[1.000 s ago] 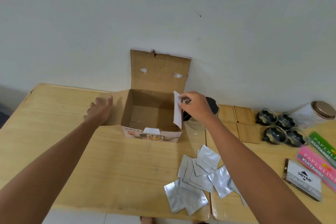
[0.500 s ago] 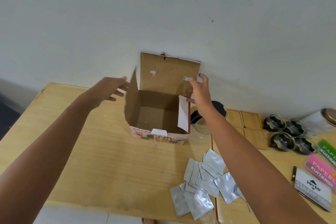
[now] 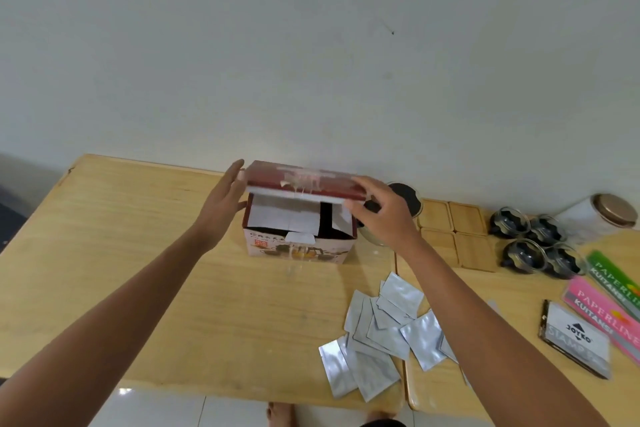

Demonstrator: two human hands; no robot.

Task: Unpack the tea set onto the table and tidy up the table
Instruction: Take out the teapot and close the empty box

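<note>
At the far side of the wooden table (image 3: 145,253), close to the wall, stands the tea set box (image 3: 299,246), lid (image 3: 304,182) folded down almost flat but with a gap at the front; white inner flaps show through the gap. Left hand (image 3: 221,204): fingers straight, flat against the left end of the lid and box side, gripping nothing. Right hand (image 3: 381,208): fingers spread and bent over the lid's right front corner, thumb at the lid's underside; whether it pinches or only presses, cannot tell. Behind the right hand, a glass teapot with black lid (image 3: 405,199), partly hidden. To its right: four wooden coasters (image 3: 453,236), then four glass cups (image 3: 533,243) in a cluster, then a jar with a brown lid (image 3: 613,210). Near front edge: loose pile of silver sachets (image 3: 381,333). Far right: stamp pad (image 3: 575,340), pink and green receipt books (image 3: 609,302).
</note>
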